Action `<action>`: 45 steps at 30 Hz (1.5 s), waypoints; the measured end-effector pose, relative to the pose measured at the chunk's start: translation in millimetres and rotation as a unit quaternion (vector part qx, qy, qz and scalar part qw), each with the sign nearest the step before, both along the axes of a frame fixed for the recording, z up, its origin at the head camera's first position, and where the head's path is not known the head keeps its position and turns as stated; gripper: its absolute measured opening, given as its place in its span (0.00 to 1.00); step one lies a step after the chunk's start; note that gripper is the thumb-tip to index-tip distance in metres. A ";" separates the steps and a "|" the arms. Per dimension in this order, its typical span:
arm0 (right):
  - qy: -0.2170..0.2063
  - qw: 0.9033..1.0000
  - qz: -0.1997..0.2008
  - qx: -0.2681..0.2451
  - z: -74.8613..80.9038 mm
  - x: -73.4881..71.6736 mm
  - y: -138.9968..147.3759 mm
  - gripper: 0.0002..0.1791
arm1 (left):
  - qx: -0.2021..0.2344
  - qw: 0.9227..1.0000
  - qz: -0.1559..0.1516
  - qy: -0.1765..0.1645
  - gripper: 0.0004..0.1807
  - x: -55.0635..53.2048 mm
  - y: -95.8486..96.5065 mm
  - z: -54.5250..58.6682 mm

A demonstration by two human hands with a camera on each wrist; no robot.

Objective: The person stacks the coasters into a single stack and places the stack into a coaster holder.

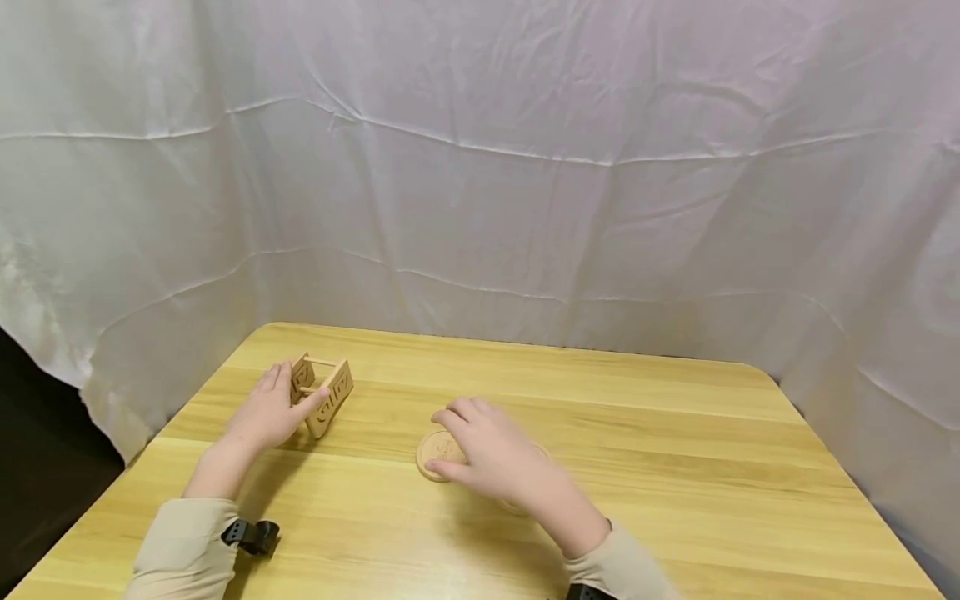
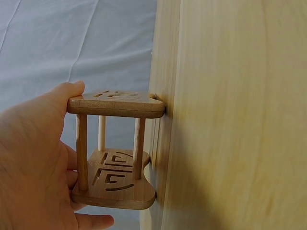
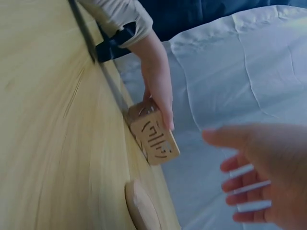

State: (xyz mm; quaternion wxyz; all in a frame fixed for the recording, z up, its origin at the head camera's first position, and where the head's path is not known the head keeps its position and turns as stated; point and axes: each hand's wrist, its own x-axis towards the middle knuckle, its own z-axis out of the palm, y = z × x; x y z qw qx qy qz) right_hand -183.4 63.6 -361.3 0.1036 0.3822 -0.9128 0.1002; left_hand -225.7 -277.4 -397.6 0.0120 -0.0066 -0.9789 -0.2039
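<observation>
Nearest the camera, at the bottom edge of the head view, is a beige cloth right sleeve (image 1: 626,567) with a black wrist strap (image 1: 590,592); a matching left sleeve (image 1: 180,542) lies across from it. The right forearm slants inward, and the right hand (image 1: 491,450) is held palm down over the table's middle, thumb and fingers spread wide, gripping nothing. The left arm reaches forward to the table's left side, where the left hand (image 1: 270,408) holds a small light-brown wooden rack (image 1: 339,390), thumb on one panel and fingers at the other. The rack stands on the yellow wood-grain tabletop (image 1: 675,467), near its left edge. Counted, there is one rack, with two cut-out panels joined by round rods, and two flat, round wooden discs: an engraved disc (image 1: 433,446) under the right thumb and fingertips, and a second disc (image 1: 513,507) mostly hidden beneath that hand. A pale, creased cloth curtain (image 1: 480,208) hangs behind.
</observation>
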 end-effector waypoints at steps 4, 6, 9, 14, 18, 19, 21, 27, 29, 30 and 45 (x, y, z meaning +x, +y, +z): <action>-0.020 0.998 -0.060 -0.009 0.6 5.1 -13.9 0.29 | -0.002 1.000 0.001 -0.005 0.57 1.5 -1.7 0.2; -0.024 0.996 -0.090 -0.015 0.4 5.3 -20.0 0.29 | -0.002 1.000 0.000 -0.005 0.57 1.6 -2.5 0.3; -0.022 0.991 -0.132 -0.008 -1.7 1.9 -29.2 0.32 | -0.001 1.000 0.000 -0.001 0.57 1.6 -3.2 0.5; -0.032 0.980 -0.193 0.025 -12.7 -5.3 -47.0 0.39 | -0.003 1.000 0.001 0.000 0.57 2.7 -3.2 0.9; -0.045 0.974 -0.220 0.023 -23.7 -7.4 -59.0 0.41 | -0.006 1.000 0.001 -0.001 0.57 2.8 -2.8 0.7; -0.042 0.974 -0.222 0.018 -26.7 -7.6 -61.2 0.41 | -0.005 1.000 0.001 0.000 0.57 2.5 -2.9 0.4; -0.032 0.974 -0.223 0.011 -32.9 -7.3 -63.6 0.39 | -0.008 1.000 0.001 0.000 0.57 2.4 -3.0 -0.1; -0.024 0.974 -0.222 0.025 -51.6 -4.3 -62.2 0.37 | -0.012 1.000 -0.001 0.000 0.57 2.6 -2.3 -2.2; -0.035 0.974 -0.224 0.030 -54.7 -3.2 -61.2 0.37 | -0.009 1.000 -0.001 0.000 0.56 3.0 -2.4 -2.1; -0.042 0.973 -0.225 0.032 -55.6 -3.0 -60.8 0.37 | -0.010 1.000 -0.001 0.000 0.57 3.3 -2.3 -1.9; -0.106 0.959 -0.258 0.052 -54.8 -3.3 -60.1 0.44 | -0.003 1.000 -0.001 -0.004 0.57 2.5 -2.9 -2.1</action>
